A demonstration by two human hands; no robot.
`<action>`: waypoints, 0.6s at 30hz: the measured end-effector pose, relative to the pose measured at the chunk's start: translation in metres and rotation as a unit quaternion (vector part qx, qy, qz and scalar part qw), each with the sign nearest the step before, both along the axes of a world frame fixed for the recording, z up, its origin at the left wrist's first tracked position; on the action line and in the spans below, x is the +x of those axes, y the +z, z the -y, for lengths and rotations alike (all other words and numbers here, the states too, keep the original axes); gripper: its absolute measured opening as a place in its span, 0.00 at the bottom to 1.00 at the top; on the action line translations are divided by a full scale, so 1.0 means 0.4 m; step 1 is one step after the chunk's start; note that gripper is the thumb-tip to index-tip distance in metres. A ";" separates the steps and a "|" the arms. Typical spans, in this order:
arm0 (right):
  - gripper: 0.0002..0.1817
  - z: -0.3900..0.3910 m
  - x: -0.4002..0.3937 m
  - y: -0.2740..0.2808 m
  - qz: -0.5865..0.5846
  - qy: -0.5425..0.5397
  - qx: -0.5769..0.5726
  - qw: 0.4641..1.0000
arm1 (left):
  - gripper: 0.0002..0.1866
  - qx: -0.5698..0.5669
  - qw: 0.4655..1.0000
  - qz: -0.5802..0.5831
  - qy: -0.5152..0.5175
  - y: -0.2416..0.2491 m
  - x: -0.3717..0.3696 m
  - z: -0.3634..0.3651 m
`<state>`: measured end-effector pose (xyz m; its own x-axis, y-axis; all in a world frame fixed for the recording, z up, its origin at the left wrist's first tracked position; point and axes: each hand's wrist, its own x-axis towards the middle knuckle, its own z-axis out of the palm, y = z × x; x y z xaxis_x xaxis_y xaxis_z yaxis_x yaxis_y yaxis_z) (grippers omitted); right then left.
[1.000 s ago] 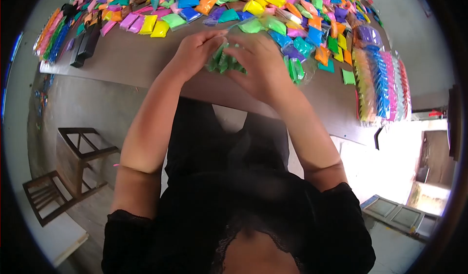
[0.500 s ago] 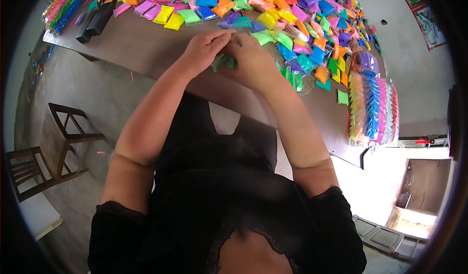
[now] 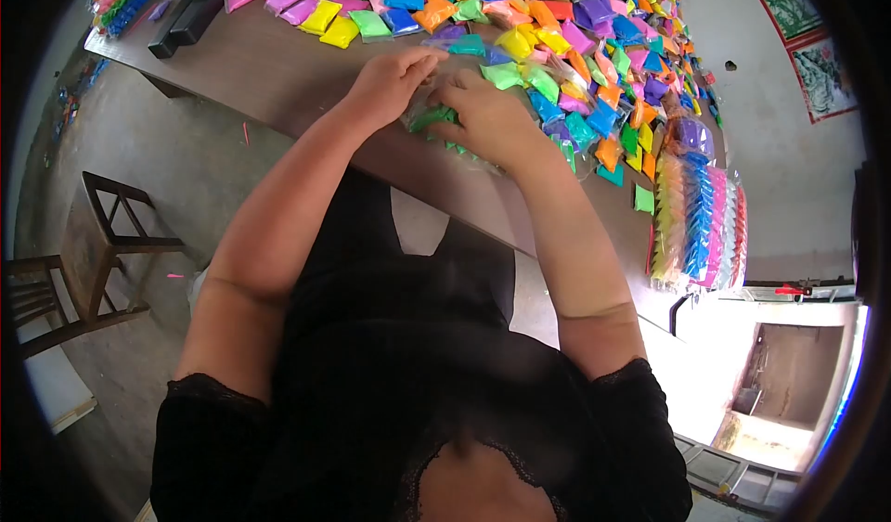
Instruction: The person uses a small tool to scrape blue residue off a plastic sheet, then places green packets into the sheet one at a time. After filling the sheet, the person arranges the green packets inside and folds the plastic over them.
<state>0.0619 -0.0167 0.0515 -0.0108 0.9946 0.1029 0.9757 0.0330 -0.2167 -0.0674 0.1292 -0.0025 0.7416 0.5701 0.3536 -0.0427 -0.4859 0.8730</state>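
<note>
My left hand (image 3: 394, 81) is closed, its fingertips pinching the upper edge of a clear plastic bag (image 3: 430, 116). Green shows through the thin film, which spreads under and past my right hand (image 3: 490, 118). The fingers of that hand are bent and closed on the right side of the bag, with the thumb pointing toward the left hand. Both hands are just above the near edge of the brown table (image 3: 278, 90). Right beyond them lie small colored packets, among them a light green packet (image 3: 502, 76) and a teal packet (image 3: 466, 45).
A large heap of colored packets (image 3: 594, 12) covers the far and right table. Bundled strips of packets (image 3: 696, 216) lie at the right end, more strips (image 3: 130, 7) at the far left. A black object (image 3: 190, 21) lies nearby. A wooden chair (image 3: 97, 244) stands left on the floor.
My hands have moved apart a little, and the right hand's fingers have loosened and spread. More of the clear bag now shows between and below them. The view has shifted slightly.
</note>
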 end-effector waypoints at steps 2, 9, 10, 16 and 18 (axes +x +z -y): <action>0.21 0.001 0.002 -0.004 -0.001 0.001 -0.005 1.000 | 0.17 -0.008 1.000 -0.014 0.001 0.007 0.000 0.005; 0.29 -0.009 0.014 0.029 -0.044 0.035 -0.092 0.994 | 0.19 -0.071 0.995 -0.065 -0.039 0.027 -0.022 -0.008; 0.29 -0.009 0.008 0.042 -0.025 0.020 -0.120 0.992 | 0.19 -0.090 0.991 -0.087 -0.042 0.038 -0.036 -0.006; 0.33 -0.020 0.037 0.031 -0.077 0.043 -0.107 0.990 | 0.19 0.126 0.963 -0.231 -0.056 0.028 -0.142 -0.028; 0.34 -0.028 0.047 0.037 -0.085 0.048 -0.127 0.987 | 0.18 0.181 0.961 -0.198 -0.060 0.009 -0.145 -0.025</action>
<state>0.0807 -0.0053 0.0662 -0.1098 0.9839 -0.1407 0.9198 0.0469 -0.3896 -0.1254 0.1393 0.0012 0.9120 0.3640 0.1890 0.1829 -0.7735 0.6069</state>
